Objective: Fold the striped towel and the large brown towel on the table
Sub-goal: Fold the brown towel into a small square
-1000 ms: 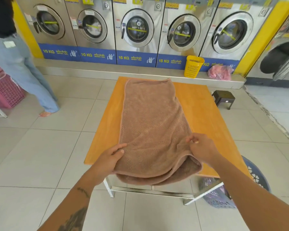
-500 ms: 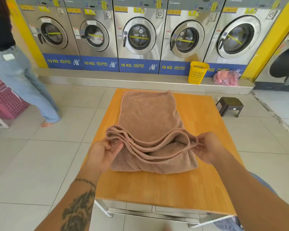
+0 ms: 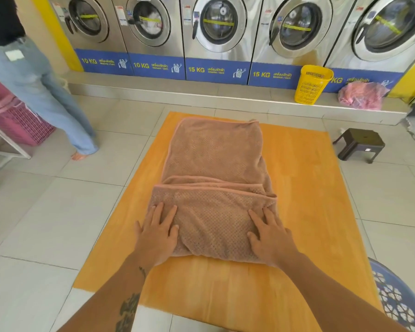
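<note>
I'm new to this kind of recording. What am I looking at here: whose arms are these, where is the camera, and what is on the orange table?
There is no machine here. A person wears a wide-angle camera on the head, looking forward and down, so the two arms entering from the bottom are that person's own. The scene is a laundromat with a row of washing machines behind. On the wooden table lies one brown towel, its near end folded up over itself. The left hand and right hand lie flat on that folded part, fingers straight, pressing it down; neither grips anything. No striped towel is in view. Off the table: a yellow basket, a dark stool, and another person standing at the left.
</note>
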Demonstrator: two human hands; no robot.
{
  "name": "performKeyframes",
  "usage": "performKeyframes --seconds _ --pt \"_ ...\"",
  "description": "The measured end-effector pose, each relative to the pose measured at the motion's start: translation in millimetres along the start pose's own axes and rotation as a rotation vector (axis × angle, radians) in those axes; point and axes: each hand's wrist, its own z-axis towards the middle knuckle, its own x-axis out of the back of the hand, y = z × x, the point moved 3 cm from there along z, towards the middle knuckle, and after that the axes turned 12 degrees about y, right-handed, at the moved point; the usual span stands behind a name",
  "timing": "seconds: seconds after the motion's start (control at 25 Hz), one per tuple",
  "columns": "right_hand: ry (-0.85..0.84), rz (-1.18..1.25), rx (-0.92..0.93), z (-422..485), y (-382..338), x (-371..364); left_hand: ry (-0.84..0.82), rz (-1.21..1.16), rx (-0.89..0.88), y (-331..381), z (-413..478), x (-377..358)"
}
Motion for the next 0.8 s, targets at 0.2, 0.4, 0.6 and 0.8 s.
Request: performKeyframes --seconds 0.2,0.4,0.6,0.8 --pt "-0.054 -0.027 -0.040 12.2 -15.6 20.3 -0.038 0.049 -0.045 -0.8 14.1 13.5" --pt "0.006 -0.031 0.134 -23.7 -44.9 21.1 -0.038 0.001 -0.290 16.3 -9.6 24.1" --pt "0.026 -0.298 0.099 -33.8 -32.5 3.3 -0.046 0.260 -0.349 -0.1 -12.0 16.8" --pt "0.080 -0.248 0.135 -26.2 -45.1 33.4 0.051 0.029 -0.432 -7.4 -7.9 42.3"
